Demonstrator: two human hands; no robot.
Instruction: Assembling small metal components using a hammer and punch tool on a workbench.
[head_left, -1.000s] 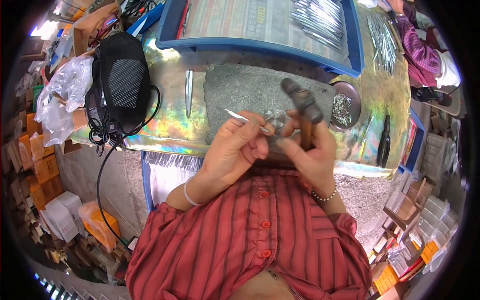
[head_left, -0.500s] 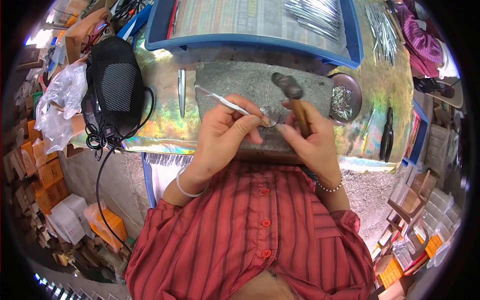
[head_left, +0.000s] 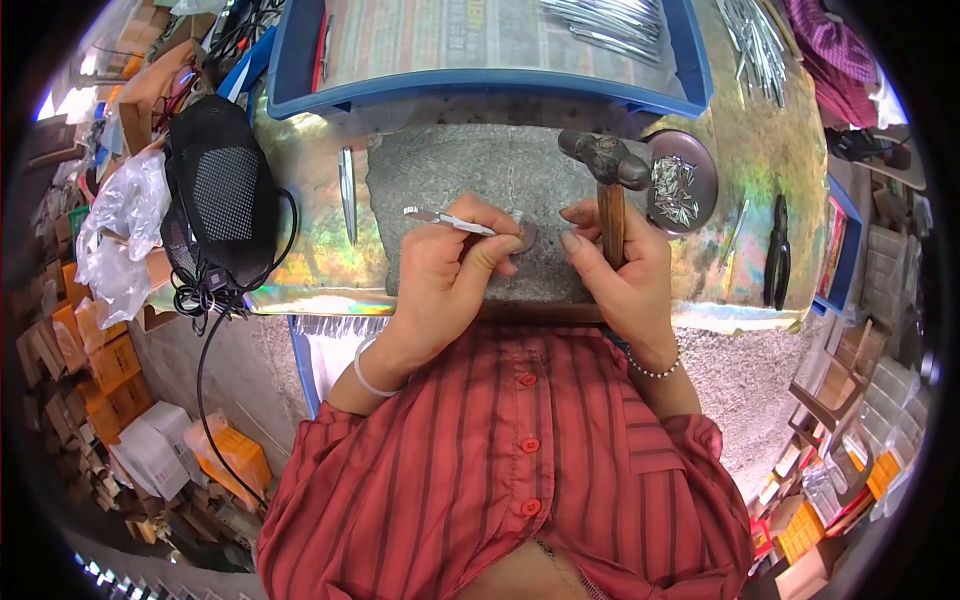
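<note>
My left hand (head_left: 440,285) has its fingers clamped on a thin metal tool (head_left: 450,219), tip steadying the small disc (head_left: 524,238). My right hand (head_left: 620,275) fingers wrap the hammer (head_left: 607,190) handle, head raised above them.

Orange and brown cartons (head_left: 85,365) stacked at far left, below the desk level. A white box (head_left: 150,450) lower left, beside it an orange pack (head_left: 232,455) on the floor. Crumpled clear plastic bags (head_left: 120,235) left of the desk. Small orange and white boxes (head_left: 845,490) shelved at lower right. A printed paper sheet (head_left: 480,35) lining the blue tray, top centre.
</note>
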